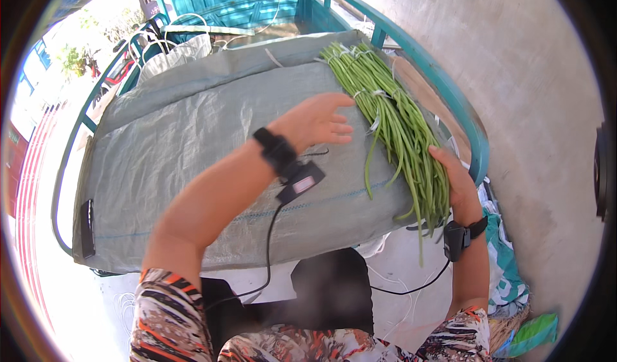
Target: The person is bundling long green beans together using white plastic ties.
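A long bundle of green yardlong beans lies at the right end of a grey woven sack. White ties bind it, and its loose lower ends hang past the sack's near edge. My left hand is beside the bundle's left side, over the sack, with its fingers apart and nothing in them. On the bundle's right side, near the lower end, my right hand grips the beans; the thumb shows against the stalks while the other fingers are mostly hidden. Black devices with cables are strapped on both wrists.
The grey sack spans a teal metal cart, whose rail curves round the right side. A black flat object is at the sack's left end. White bag handles stand at the back left. Green-and-white sacks lie at lower right.
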A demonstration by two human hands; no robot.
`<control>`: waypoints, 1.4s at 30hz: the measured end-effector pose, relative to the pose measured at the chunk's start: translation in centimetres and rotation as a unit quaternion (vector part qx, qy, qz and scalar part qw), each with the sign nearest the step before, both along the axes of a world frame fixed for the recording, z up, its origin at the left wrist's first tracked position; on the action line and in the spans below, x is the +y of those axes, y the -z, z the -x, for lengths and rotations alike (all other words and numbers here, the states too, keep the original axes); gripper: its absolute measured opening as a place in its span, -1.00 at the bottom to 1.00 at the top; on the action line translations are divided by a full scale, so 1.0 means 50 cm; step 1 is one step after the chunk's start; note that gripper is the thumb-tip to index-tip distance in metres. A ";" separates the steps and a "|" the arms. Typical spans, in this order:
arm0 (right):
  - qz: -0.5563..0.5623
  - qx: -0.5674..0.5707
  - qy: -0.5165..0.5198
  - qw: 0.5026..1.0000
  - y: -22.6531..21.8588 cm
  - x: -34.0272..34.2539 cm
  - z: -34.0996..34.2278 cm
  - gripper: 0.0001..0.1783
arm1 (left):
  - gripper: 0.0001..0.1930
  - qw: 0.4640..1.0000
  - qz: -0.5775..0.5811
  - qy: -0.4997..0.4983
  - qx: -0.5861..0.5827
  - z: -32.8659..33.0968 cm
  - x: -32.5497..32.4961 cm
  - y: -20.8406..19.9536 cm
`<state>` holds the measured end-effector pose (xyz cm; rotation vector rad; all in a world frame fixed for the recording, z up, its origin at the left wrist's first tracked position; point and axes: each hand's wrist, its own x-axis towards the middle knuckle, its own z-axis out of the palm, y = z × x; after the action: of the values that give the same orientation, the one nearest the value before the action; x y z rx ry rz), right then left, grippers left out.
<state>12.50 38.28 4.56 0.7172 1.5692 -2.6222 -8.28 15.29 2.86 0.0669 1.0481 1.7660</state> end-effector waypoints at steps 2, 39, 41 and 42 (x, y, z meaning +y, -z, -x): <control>-0.029 0.011 0.002 1.000 0.011 0.006 0.001 -0.56 | -0.54 0.999 0.004 -0.038 -0.024 -0.033 -0.041 -0.039; -0.904 -0.066 0.064 0.417 0.020 -0.117 0.355 -0.71 | -0.74 0.926 -0.255 -0.279 -0.013 -0.194 -0.668 -0.186; -0.895 -0.092 0.062 0.433 0.003 -0.118 0.358 -0.69 | -0.74 0.924 -0.264 -0.276 -0.029 -0.167 -0.645 -0.115; -0.882 -0.124 0.058 0.451 -0.005 -0.122 0.357 -0.66 | -0.76 0.918 -0.272 -0.282 -0.051 -0.155 -0.646 -0.073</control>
<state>-5.33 32.20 4.81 0.8492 3.3978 0.3301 -0.53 -17.00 6.50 0.0150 0.4879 2.5231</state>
